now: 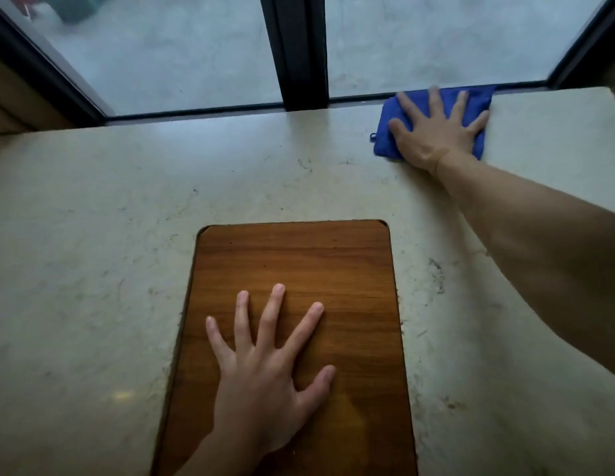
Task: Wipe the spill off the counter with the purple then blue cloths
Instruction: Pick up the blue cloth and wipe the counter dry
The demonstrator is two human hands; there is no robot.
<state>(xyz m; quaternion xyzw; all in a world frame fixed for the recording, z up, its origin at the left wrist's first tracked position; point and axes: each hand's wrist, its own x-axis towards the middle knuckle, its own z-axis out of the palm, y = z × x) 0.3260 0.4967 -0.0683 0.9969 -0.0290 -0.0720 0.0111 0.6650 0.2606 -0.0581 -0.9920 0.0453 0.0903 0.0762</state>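
Observation:
A folded blue cloth (390, 134) lies on the pale stone counter (161, 207) at the far right, close to the window frame. My right hand (436, 128) presses flat on top of it with straight, spread fingers. My left hand (268, 365) rests flat, fingers spread, on a brown wooden panel (299, 262) set into the counter near me. No purple cloth is in view. I cannot make out a distinct spill on the counter.
A window with a dark frame (299, 49) runs along the counter's far edge, with a vertical post in the middle. The counter surface carries faint dark veins and scuffs around the wooden panel.

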